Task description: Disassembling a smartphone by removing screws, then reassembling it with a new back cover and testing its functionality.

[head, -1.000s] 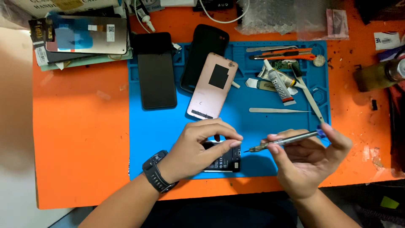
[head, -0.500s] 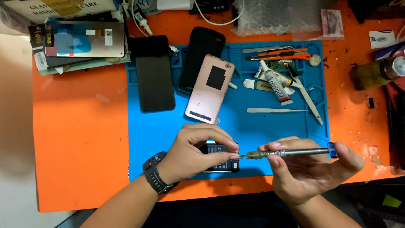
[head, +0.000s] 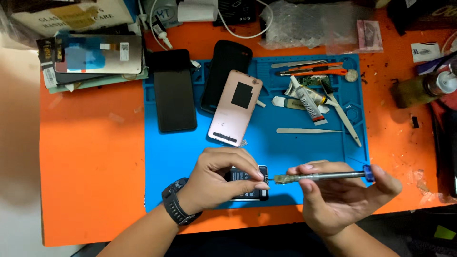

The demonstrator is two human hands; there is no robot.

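My left hand (head: 219, 183), with a black watch on its wrist, pinches and steadies a small dark phone (head: 247, 183) lying at the front of the blue work mat (head: 266, 147). My right hand (head: 340, 195) holds a slim metal screwdriver (head: 321, 177) with a blue end cap, lying almost level. Its tip touches the phone's right edge, beside my left fingertips. Most of the phone is hidden under my left hand.
On the mat lie a pink phone back cover (head: 234, 108), a black screen panel (head: 174, 90), a black case (head: 224, 74), tweezers (head: 309, 131), a glue tube (head: 309, 102) and small tools. Boxed screens (head: 97, 59) sit at the back left of the orange table (head: 90, 162); bottles (head: 423, 88) stand right.
The screwdriver has swung from tilted to almost level, and its tip has come against the phone's right edge. My left hand has stayed on the phone.
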